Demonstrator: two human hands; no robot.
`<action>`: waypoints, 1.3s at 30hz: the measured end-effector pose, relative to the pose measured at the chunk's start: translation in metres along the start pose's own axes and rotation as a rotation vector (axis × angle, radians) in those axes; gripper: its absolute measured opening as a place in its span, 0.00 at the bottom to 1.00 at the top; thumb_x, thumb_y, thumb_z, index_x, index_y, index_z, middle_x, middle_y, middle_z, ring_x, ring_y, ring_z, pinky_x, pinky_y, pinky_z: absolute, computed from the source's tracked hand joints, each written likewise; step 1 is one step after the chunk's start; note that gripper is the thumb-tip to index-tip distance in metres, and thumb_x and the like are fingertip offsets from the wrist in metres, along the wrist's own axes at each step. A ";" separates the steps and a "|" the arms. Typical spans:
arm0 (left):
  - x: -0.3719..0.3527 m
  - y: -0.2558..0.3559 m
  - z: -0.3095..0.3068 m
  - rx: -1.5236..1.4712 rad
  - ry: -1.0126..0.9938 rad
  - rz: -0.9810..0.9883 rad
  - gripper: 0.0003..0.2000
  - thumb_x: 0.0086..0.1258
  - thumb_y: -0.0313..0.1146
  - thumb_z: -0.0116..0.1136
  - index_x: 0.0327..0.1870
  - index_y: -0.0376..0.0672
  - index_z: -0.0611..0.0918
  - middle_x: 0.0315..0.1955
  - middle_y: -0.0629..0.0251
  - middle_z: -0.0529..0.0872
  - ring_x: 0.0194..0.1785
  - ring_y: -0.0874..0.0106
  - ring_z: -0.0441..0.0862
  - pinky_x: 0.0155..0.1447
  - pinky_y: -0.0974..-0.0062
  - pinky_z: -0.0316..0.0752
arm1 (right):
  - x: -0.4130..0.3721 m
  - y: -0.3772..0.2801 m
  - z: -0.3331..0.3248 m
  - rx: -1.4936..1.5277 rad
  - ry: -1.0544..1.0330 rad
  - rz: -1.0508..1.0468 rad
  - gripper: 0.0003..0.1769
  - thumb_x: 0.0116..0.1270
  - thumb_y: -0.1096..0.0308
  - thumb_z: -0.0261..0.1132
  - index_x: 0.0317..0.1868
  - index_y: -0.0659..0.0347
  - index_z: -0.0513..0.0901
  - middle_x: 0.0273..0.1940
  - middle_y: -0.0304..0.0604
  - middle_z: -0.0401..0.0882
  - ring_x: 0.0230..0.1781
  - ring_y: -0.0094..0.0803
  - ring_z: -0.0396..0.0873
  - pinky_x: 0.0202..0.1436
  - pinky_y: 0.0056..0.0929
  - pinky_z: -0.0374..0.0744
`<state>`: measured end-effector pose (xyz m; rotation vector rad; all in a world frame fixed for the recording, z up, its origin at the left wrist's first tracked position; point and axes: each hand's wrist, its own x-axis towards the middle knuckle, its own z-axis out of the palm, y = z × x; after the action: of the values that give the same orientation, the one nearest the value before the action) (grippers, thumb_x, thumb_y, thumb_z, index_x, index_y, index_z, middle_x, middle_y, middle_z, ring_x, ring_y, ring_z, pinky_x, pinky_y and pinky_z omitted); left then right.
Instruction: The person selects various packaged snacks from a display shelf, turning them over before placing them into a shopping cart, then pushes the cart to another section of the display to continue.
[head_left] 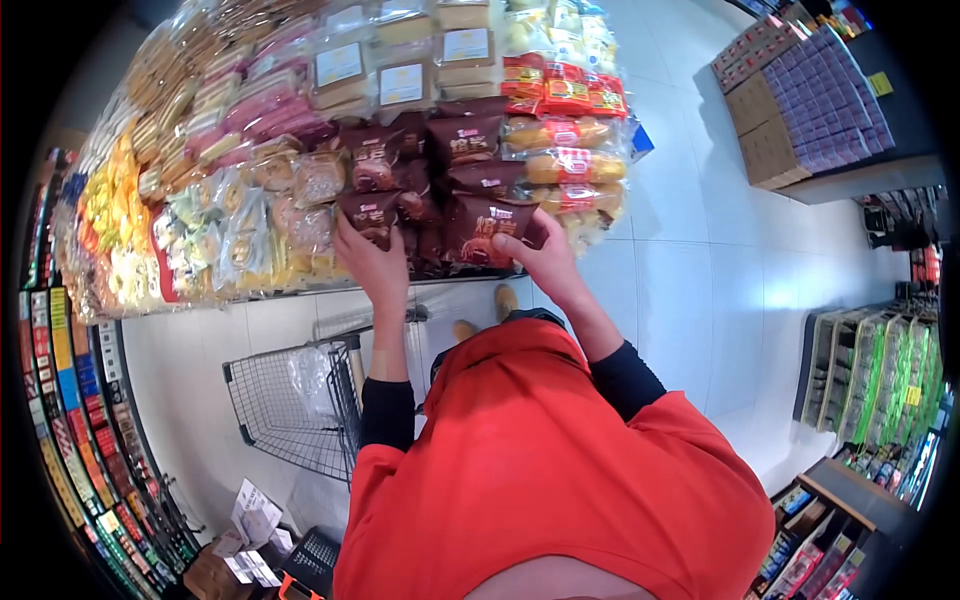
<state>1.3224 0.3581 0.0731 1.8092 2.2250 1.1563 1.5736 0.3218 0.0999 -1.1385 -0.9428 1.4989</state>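
My left hand [374,262] is closed round the lower part of a small brown snack bag [368,212] at the front of a heaped display. To its right, my right hand [548,258] pinches the lower right edge of another brown snack bag [484,228], with the thumb on its printed front. More bags of the same brown kind, such as one brown bag [466,136], lie behind and between them. Long yellow packaged breads [568,165] are stacked beside the right-hand bag. Clear-wrapped round pastries [320,178] sit left of the left-hand bag.
A wire shopping cart [290,400] with a clear plastic bag in it stands below the display, to my left. Stacked cartons [800,110] stand across the aisle at the right. Stocked shelves [90,420] line the far left. Pale floor tiles [690,290] run along the right.
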 end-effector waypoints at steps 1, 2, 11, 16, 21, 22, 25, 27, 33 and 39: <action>0.001 -0.003 0.001 -0.011 0.006 0.013 0.45 0.60 0.29 0.73 0.77 0.30 0.60 0.66 0.37 0.69 0.71 0.41 0.64 0.76 0.48 0.59 | 0.001 0.001 -0.002 0.031 0.025 -0.030 0.23 0.65 0.70 0.77 0.58 0.63 0.80 0.47 0.37 0.86 0.48 0.22 0.83 0.53 0.27 0.81; 0.001 -0.006 0.002 -0.014 0.001 0.018 0.45 0.60 0.29 0.73 0.77 0.30 0.60 0.66 0.37 0.69 0.71 0.41 0.64 0.76 0.48 0.59 | 0.002 0.000 -0.003 0.064 0.048 -0.059 0.22 0.66 0.69 0.76 0.58 0.63 0.80 0.47 0.38 0.86 0.47 0.23 0.83 0.53 0.27 0.81; -0.001 0.002 -0.018 -0.149 0.072 -0.159 0.45 0.60 0.26 0.75 0.77 0.30 0.58 0.68 0.42 0.66 0.69 0.50 0.71 0.74 0.56 0.64 | 0.022 -0.046 -0.064 0.023 0.380 -0.273 0.28 0.69 0.64 0.74 0.65 0.64 0.76 0.56 0.44 0.84 0.56 0.28 0.81 0.61 0.30 0.78; -0.026 0.011 -0.040 -0.634 0.026 -0.280 0.35 0.61 0.26 0.77 0.66 0.34 0.68 0.56 0.55 0.75 0.53 0.69 0.80 0.60 0.71 0.77 | 0.009 -0.041 -0.026 0.038 0.127 -0.170 0.21 0.71 0.65 0.72 0.60 0.62 0.78 0.49 0.39 0.86 0.46 0.22 0.82 0.50 0.24 0.79; -0.052 0.018 -0.079 -0.903 -0.019 -0.460 0.32 0.65 0.25 0.74 0.67 0.36 0.68 0.51 0.61 0.82 0.49 0.74 0.83 0.53 0.75 0.81 | -0.001 -0.012 0.022 -0.119 0.036 -0.073 0.16 0.72 0.69 0.70 0.56 0.63 0.78 0.47 0.37 0.85 0.44 0.21 0.82 0.48 0.23 0.78; -0.058 0.011 -0.085 -0.885 -0.081 -0.466 0.29 0.68 0.26 0.71 0.67 0.36 0.68 0.49 0.62 0.83 0.46 0.75 0.83 0.49 0.76 0.82 | -0.002 -0.016 0.034 -0.117 0.022 -0.064 0.15 0.72 0.70 0.70 0.54 0.63 0.78 0.45 0.37 0.85 0.42 0.21 0.82 0.46 0.22 0.79; -0.076 0.008 -0.096 -0.956 -0.171 -0.663 0.13 0.81 0.37 0.58 0.56 0.39 0.75 0.39 0.68 0.83 0.40 0.78 0.81 0.43 0.80 0.78 | 0.004 -0.004 0.040 -0.274 -0.127 0.024 0.15 0.72 0.68 0.71 0.53 0.63 0.78 0.46 0.39 0.85 0.42 0.21 0.82 0.46 0.22 0.81; -0.082 0.007 -0.099 -1.138 -0.220 -0.832 0.18 0.87 0.46 0.45 0.57 0.39 0.76 0.36 0.68 0.84 0.36 0.75 0.81 0.45 0.76 0.78 | 0.008 0.004 0.050 -0.367 -0.219 -0.062 0.17 0.70 0.68 0.73 0.54 0.63 0.77 0.45 0.38 0.84 0.43 0.21 0.82 0.45 0.22 0.82; -0.096 0.004 -0.117 -1.461 -0.063 -0.862 0.17 0.84 0.41 0.52 0.60 0.35 0.75 0.48 0.58 0.87 0.45 0.70 0.87 0.55 0.68 0.83 | 0.013 0.010 0.064 -0.140 -0.108 0.083 0.16 0.70 0.71 0.72 0.54 0.63 0.78 0.41 0.35 0.82 0.37 0.18 0.79 0.38 0.20 0.78; -0.110 -0.027 -0.118 -1.103 -0.231 -0.667 0.15 0.77 0.30 0.64 0.58 0.35 0.77 0.49 0.59 0.88 0.49 0.71 0.87 0.56 0.72 0.82 | 0.014 0.005 0.057 -0.032 -0.144 -0.031 0.15 0.71 0.70 0.72 0.53 0.64 0.78 0.45 0.39 0.85 0.45 0.22 0.83 0.47 0.24 0.83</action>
<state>1.2792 0.2019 0.0988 0.6448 1.3413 1.4307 1.5164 0.3331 0.1071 -1.0447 -1.0815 1.5619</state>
